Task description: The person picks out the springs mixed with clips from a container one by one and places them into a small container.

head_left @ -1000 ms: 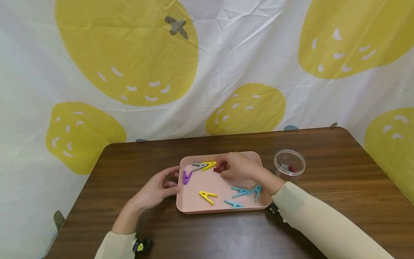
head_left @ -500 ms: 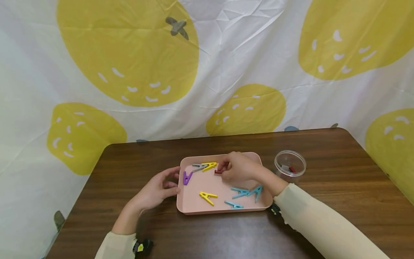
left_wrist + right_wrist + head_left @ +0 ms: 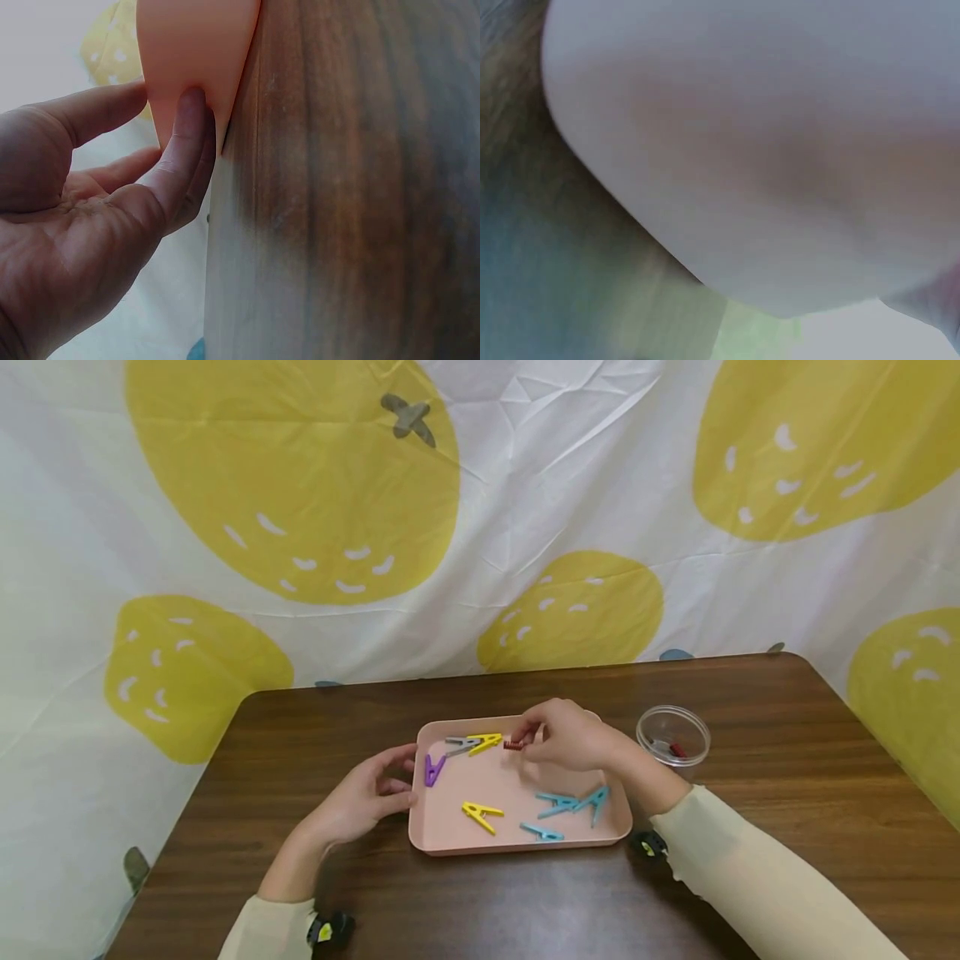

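Observation:
A pink tray (image 3: 442,827) sits mid-table and holds several coloured clothespins: grey (image 3: 459,745), two yellow (image 3: 486,742) (image 3: 482,815), purple (image 3: 432,770) and three teal (image 3: 570,802). My right hand (image 3: 566,737) hovers over the tray's far side and pinches a red clothespin (image 3: 514,744), lifted just off the tray. My left hand (image 3: 363,797) rests against the tray's left rim (image 3: 196,67), its fingers (image 3: 178,154) straight against the pink wall. The right wrist view is blurred and shows only skin.
A clear round plastic jar (image 3: 672,737) with a red clothespin (image 3: 677,750) inside stands to the right of the tray. The dark wooden table (image 3: 787,777) ends at a white curtain with yellow fruit prints (image 3: 300,485) behind.
My right hand has risen slightly and moved toward the tray's far edge with the red clothespin pinched in it. The left hand has stayed at the rim.

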`<action>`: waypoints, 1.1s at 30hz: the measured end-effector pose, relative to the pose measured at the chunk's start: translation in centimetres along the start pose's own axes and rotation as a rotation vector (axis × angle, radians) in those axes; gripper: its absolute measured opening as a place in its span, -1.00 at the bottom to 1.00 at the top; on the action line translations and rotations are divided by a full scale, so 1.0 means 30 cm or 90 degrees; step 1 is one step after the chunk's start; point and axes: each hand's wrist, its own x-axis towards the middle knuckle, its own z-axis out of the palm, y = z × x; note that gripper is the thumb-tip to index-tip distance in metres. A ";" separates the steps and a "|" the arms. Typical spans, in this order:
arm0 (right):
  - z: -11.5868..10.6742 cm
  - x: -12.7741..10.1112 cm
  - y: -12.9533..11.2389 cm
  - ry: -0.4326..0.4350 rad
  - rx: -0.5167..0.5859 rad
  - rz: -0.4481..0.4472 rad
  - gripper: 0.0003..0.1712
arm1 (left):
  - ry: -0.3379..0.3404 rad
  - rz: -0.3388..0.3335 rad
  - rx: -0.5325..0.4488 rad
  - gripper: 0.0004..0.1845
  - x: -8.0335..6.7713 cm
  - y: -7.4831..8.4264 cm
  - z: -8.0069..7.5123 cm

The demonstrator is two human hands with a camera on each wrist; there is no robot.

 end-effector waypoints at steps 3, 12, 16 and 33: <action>-0.014 -0.011 -0.001 0.004 0.012 -0.003 -0.84 | 0.000 0.001 0.003 -0.24 0.001 -0.001 -0.001; -0.057 -0.056 -0.010 0.016 0.023 -0.014 -0.83 | -0.001 0.004 0.006 -0.24 -0.001 0.000 -0.002; -0.074 -0.083 -0.010 0.024 0.021 -0.004 -0.82 | -0.001 0.002 0.007 -0.24 0.001 -0.002 -0.003; -0.169 -0.213 0.009 0.073 0.045 0.042 -0.75 | -0.004 -0.001 0.004 -0.24 -0.006 0.001 -0.009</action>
